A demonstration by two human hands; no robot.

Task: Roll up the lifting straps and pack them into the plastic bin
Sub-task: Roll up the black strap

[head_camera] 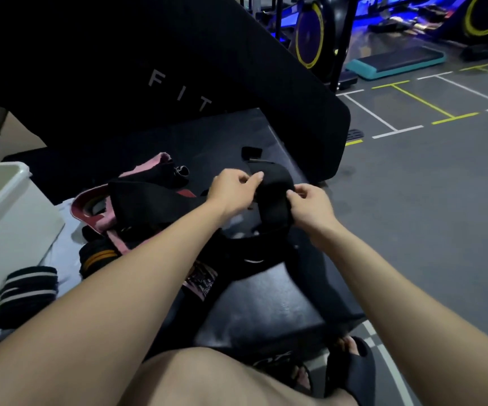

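The left hand [232,187] and the right hand [310,205] both pinched a wide black strap [275,197] above the black padded bench [266,306]. Each hand had its thumb and fingers closed on the fabric, and the strap hung down between them in a loose fold, so I judged that the rolling had only begun. The plastic bin [0,200] stood well apart on the left, beside a heap of pink and black straps [137,206] and 1 striped rolled wrap [27,291].

The main risk, in my opinion, was that the strap would unroll again. The fabric looked soft and springy, and if 1 hand let go too early, the coil could open or slide off the bench to the floor. The dangling end could also catch on the heap.

On the big black pad [178,68] behind the bench, the letters "FIT" could be read. The print on the other straps was too blurred to read.
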